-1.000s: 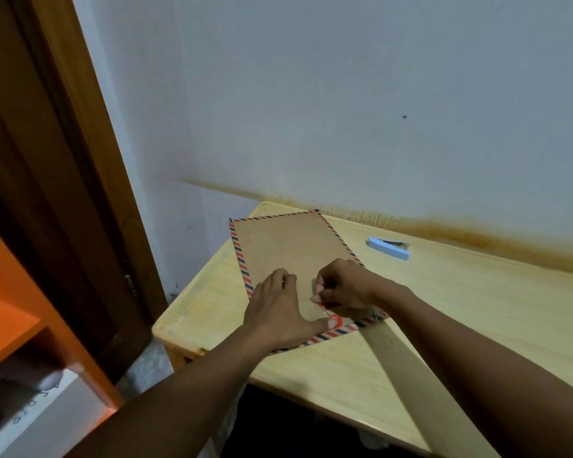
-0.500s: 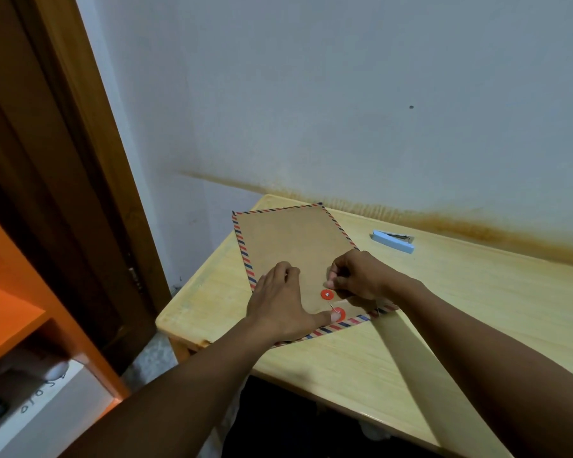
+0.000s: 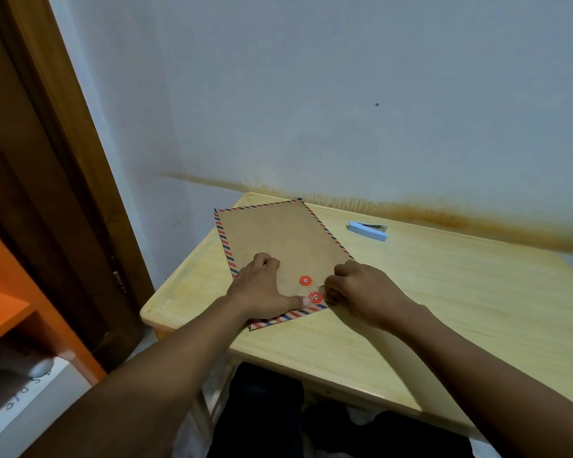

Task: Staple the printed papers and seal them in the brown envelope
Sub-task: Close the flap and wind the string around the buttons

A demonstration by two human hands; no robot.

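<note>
A brown envelope (image 3: pixel 278 239) with a red-and-blue striped border lies flat on the wooden table (image 3: pixel 444 292). Two red closure discs (image 3: pixel 305 280) sit near its closest end, joined by a thin string. My left hand (image 3: pixel 262 289) lies on the envelope, its thumb pressing beside the lower disc. My right hand (image 3: pixel 361 289) is curled at the envelope's right edge next to the discs, apparently pinching the string; the string end is hidden by the fingers. A light blue stapler (image 3: pixel 368 231) lies behind, to the right. No printed papers are visible.
The table stands against a pale wall with a brown stain line. A dark wooden door frame (image 3: pixel 47 193) is at the left, with an orange shelf (image 3: pixel 4 309) below it. Dark cloth (image 3: pixel 278 418) lies under the table's front edge.
My right hand has moved right, off the discs, so both red discs and the string between them now show. My left hand keeps pressing the envelope in the same spot.
</note>
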